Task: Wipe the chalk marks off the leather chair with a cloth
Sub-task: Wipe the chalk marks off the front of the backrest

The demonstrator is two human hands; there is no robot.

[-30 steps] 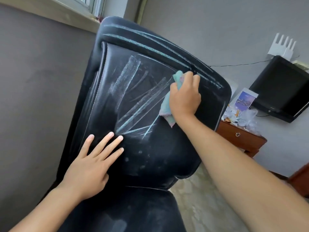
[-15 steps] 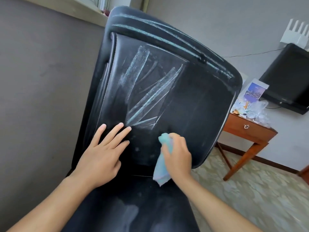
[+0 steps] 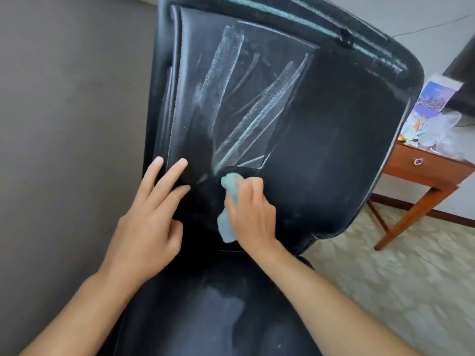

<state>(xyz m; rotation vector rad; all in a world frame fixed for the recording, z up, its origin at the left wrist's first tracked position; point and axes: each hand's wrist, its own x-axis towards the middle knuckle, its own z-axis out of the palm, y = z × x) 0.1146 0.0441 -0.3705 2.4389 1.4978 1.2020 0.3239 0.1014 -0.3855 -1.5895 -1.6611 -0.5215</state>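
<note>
Grey wall (image 3: 64, 124), patterned pale floor (image 3: 398, 278), wooden side table (image 3: 424, 173)

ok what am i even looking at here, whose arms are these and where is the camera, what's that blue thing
The camera sits on a person's head, looking forward and down, so the two bare arms are that person's own. In front is a black leather chair, its backrest streaked with pale chalk marks. The left hand lies open and flat against the lower backrest. The right hand is closed around a bunched light blue cloth, pressing it on the leather just under the lowest chalk streaks. Off to the right stands a small brown wooden side table with clear plastic bags on top.
</note>
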